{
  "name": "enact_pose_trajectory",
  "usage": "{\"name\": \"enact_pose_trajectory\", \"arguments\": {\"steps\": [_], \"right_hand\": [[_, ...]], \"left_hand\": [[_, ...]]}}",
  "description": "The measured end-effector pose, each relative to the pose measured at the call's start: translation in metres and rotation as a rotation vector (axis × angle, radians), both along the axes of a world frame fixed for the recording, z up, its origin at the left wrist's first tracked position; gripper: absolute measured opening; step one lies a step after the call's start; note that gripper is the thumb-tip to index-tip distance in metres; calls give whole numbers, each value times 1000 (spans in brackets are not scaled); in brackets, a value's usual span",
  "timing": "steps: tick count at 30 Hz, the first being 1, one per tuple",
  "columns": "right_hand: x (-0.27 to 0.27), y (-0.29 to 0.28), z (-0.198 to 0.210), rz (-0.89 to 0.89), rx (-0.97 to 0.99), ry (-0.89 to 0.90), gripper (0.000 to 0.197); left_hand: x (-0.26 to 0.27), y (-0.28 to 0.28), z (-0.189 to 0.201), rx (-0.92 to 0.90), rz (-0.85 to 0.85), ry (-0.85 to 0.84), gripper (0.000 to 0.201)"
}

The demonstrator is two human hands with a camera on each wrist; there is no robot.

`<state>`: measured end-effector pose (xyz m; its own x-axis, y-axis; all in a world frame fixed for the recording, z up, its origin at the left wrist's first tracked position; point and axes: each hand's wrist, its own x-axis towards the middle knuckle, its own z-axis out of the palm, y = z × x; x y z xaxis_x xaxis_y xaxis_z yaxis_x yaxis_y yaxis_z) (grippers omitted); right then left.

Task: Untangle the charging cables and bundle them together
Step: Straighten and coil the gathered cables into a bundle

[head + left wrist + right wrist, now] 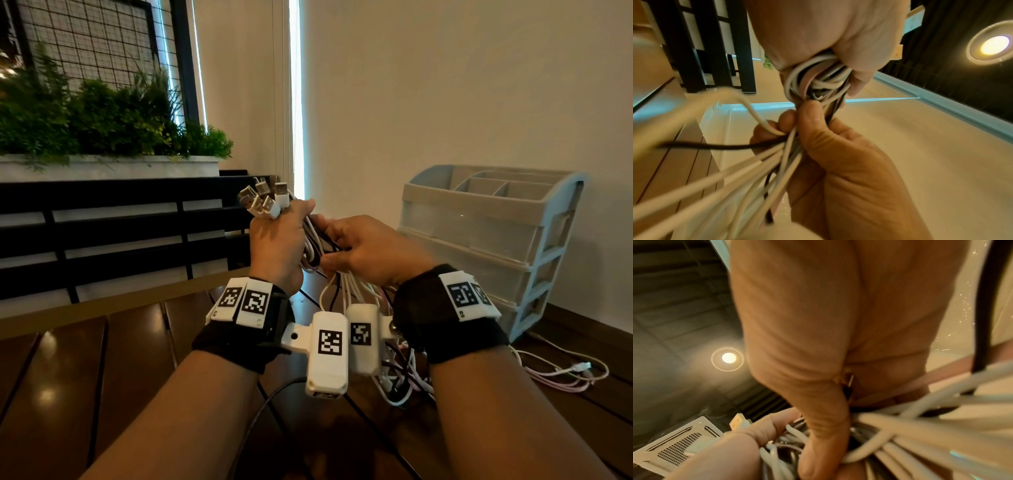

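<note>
Cables (313, 246) held mid-air above wooden table (85, 359). Left hand (277, 250) fists bundle below USB plugs (265, 200), keeping ends aligned. Right hand (366, 253) grips strands just beside it, likely combing out tangle; loose tails (561, 375) trail on table.

cables (310, 246): smooth plastic sheath, white, pink and black
plugs (265, 200): white plastic with shiny metal ends
table (85, 370): dark wooden slats, glossy
organizer (486, 236), on the table: matt plastic, translucent drawers
wristbands (239, 342): black cloth
</note>
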<state>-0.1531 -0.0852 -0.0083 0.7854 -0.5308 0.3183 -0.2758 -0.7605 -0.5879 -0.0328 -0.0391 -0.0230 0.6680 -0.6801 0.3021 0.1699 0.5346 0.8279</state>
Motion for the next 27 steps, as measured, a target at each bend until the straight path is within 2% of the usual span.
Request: {"name": "enact_pose_trajectory", "arguments": {"steps": [3,6,9,14,17,21,24,27], "right_hand": [[-2,-1,-1,7,87,-110,27],[-4,-3,1,-138,-51,-172,29],[-5,-2,6,-138,-126,-166,23],[-12,-3,7,-119,-32,-92,13],[-16,-2,8,-150,-22,-68,12],[-17,4,12,-190,-145,67,15],[-15,7,14,-203,-174,54,12],[-11,6,14,-216,-167,28,17]], "left_hand": [[-2,2,3,-26,-67,35,6],[1,2,5,-33,-107,87,10],[2,0,5,-49,-127,121,9],[2,-2,1,-35,-187,158,37],[1,-3,-1,-38,-212,162,43],[5,-7,-1,-89,-218,162,32],[8,-8,1,-109,-213,171,20],[9,-9,1,-107,-203,184,21]]}}
